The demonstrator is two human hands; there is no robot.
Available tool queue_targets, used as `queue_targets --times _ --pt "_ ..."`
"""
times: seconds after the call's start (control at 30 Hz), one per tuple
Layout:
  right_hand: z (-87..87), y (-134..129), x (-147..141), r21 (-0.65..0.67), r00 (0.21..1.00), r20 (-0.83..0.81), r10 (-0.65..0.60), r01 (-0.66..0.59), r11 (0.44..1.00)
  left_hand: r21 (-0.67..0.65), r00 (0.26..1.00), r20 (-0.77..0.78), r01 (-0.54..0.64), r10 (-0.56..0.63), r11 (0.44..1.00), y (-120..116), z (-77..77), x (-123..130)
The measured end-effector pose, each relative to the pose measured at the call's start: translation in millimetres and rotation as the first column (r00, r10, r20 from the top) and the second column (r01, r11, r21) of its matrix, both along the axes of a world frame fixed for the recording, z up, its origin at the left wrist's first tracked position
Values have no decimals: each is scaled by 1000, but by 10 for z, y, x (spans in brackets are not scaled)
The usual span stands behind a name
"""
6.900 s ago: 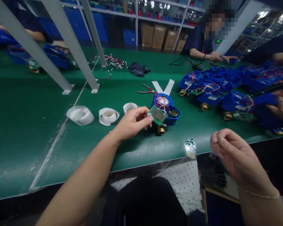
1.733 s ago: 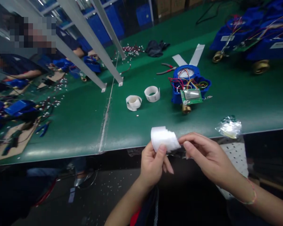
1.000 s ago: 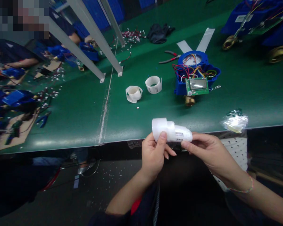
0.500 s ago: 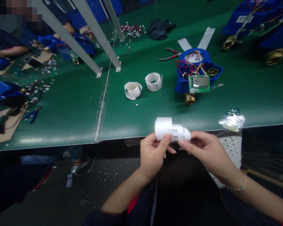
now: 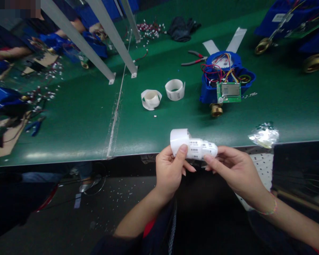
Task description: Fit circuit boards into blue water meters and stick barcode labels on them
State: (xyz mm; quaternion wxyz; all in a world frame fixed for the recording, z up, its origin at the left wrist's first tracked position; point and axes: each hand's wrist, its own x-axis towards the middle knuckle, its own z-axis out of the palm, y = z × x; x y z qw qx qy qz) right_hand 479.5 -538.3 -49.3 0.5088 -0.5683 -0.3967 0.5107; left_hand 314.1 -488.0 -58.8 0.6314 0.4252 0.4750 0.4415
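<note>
A white roll of barcode labels [image 5: 195, 148] is held at the bench's front edge, its layers drawn out sideways like a telescope. Around its wide left end my left hand [image 5: 171, 166] is closed, thumb on the front. My right hand [image 5: 230, 164] pinches the narrow right end. Beyond them stand two more label coils, one loosely wound [image 5: 151, 99] and one with a free end [image 5: 174, 90]. A blue meter housing [image 5: 208, 88] with a brass fitting, coloured wires and a green circuit board [image 5: 230, 92] sits behind and to the right.
Red-handled pliers [image 5: 194, 58], a dark cloth [image 5: 182, 29] and a crumpled clear bag [image 5: 264, 135] lie on the green bench [image 5: 79, 127]. Grey posts [image 5: 114, 42] rise at the left. More blue housings [image 5: 275, 21] stand at the right. Other people work at the far left.
The wide end of the roll has moved slightly left with my left hand, and more printed barcodes show between my hands. The view has shifted a little.
</note>
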Motion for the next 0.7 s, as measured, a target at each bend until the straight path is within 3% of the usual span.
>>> queue_targets --times 0.3,0.7 --pt "-12 3 -15 31 989 143 -38 34 999 -5 999 -28 29 -29 1000 -1 14 4" --pt "-9 42 -14 -9 996 86 -35 36 999 -10 999 -16 -49 49 999 31 -27 -8"
